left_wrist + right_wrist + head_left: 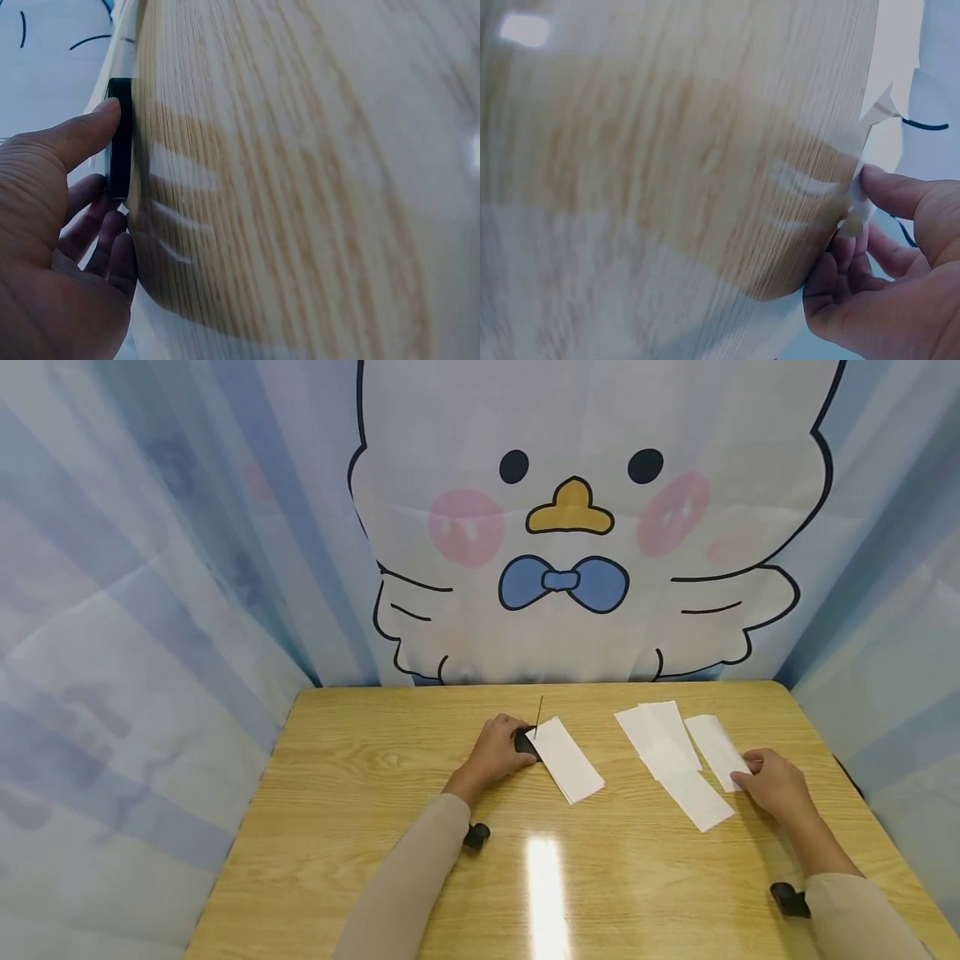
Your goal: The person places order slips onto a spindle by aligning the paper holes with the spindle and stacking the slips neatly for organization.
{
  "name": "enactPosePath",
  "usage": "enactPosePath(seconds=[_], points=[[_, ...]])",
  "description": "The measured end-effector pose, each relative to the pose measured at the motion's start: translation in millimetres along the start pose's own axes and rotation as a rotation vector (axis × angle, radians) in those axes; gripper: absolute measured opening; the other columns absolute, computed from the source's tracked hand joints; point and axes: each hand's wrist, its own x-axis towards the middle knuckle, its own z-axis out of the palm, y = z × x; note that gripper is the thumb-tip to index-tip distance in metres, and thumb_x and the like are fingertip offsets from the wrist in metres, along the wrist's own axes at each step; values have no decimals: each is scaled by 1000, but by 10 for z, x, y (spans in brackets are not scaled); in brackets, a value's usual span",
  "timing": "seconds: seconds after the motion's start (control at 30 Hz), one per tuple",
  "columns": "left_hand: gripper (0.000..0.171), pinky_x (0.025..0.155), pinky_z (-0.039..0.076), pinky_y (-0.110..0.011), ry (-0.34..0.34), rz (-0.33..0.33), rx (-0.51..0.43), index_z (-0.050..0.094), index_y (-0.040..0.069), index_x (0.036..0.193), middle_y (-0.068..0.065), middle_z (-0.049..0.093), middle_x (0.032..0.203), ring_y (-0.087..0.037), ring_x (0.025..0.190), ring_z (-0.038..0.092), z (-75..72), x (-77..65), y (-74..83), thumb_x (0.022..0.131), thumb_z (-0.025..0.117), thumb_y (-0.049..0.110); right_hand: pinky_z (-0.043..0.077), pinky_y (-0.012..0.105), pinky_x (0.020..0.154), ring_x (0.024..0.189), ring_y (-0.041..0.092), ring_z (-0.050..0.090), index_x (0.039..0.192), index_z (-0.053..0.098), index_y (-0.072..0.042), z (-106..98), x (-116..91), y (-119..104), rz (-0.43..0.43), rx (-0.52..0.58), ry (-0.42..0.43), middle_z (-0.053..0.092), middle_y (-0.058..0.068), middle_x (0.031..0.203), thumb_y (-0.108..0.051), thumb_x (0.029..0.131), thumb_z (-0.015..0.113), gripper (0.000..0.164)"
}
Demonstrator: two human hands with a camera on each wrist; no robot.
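My left hand (495, 750) grips the black base of a bill spike (522, 743), whose thin rod stands upright. In the left wrist view the thumb and fingers hold the sides of the black base (120, 139). White paper slips (567, 762) lie stacked at the rod, with one corner against it; whether the rod goes through them is too small to tell. On the right, my right hand (776, 783) pinches the near edge of a white paper slip (714, 748). The right wrist view shows its thumb and fingers at the slip (859, 187), which is partly hidden.
Several loose, overlapping white slips (663, 737) lie between the spike and the right hand. The wooden table (337, 827) meets a cartoon-printed curtain (570, 643) at its back edge, with more curtain along both sides. Black wrist devices (477, 837) sit by both sleeves.
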Motion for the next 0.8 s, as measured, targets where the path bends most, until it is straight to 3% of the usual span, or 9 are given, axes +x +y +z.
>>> enactPosePath(seconds=[0.33,0.5,0.63,0.8], points=[[60,104,50,-43,0,-8,-40,63,14,142,-8,59,139,-29,127,53,-13,-15,-3,88,85,30,49,62,88,109,56,55,133,45,23,-14,53,10,20,0,-51,55,43,123,-14,95,66,56],[60,104,49,-42,3,-6,-27,63,14,141,-8,59,138,-28,126,53,-8,-14,-13,88,85,31,47,64,91,112,59,51,135,39,26,-28,77,0,55,21,-77,47,47,130,-17,93,67,66],[60,104,50,-42,0,-11,-26,63,15,141,-8,59,138,-28,127,53,-7,-26,-19,88,85,31,46,68,93,117,64,46,139,32,27,-15,67,20,41,26,-91,40,50,135,-18,96,64,70],[61,103,50,-42,3,-2,-34,63,15,142,-8,59,139,-29,127,52,-1,-26,-14,88,85,32,44,69,94,119,64,44,137,35,24,-12,56,60,36,25,-76,41,49,135,-20,103,55,59]])
